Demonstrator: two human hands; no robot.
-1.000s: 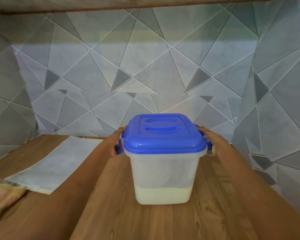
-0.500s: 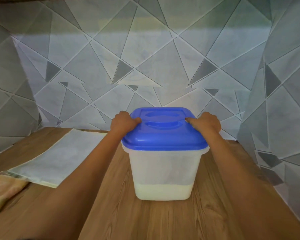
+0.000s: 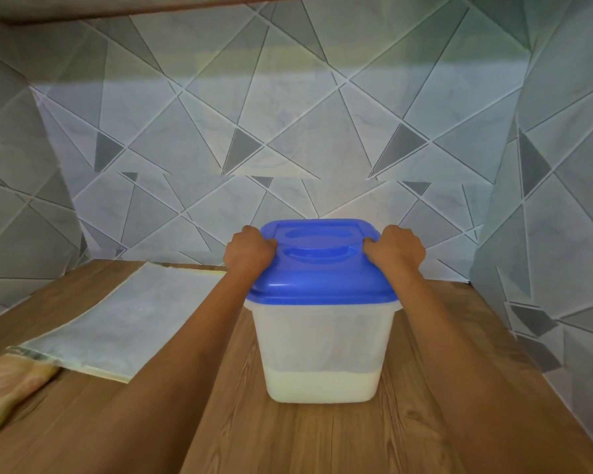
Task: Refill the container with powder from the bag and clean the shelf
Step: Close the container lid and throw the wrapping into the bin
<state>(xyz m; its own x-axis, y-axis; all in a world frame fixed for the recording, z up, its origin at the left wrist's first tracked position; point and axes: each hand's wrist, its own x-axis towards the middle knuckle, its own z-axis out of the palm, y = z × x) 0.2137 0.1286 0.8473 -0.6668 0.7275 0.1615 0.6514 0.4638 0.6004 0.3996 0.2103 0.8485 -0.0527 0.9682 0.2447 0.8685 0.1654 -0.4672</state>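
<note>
Far left, near edge: folded yellowish cloth (image 3: 11,395), lying on the wooden shelf (image 3: 288,436), one end just beside the bag. Left of centre: pale bag (image 3: 124,319), lying flat, long side running toward the back wall, apart from the container. Centre: left hand (image 3: 249,253), fingers curled over the left edge of the lid, gripping it. Centre: container (image 3: 322,340), translucent plastic, square-sided, standing upright on the shelf between the two forearms; blue lid (image 3: 322,268) seated on top, with a moulded handle recess; a shallow layer of white powder (image 3: 322,384) covers the bottom, the rest of the interior unfilled. Right of centre: right hand (image 3: 396,249), fingers curled over the right edge of the lid, gripping it. Back and both sides: wall (image 3: 288,131) patterned in grey triangles.
</note>
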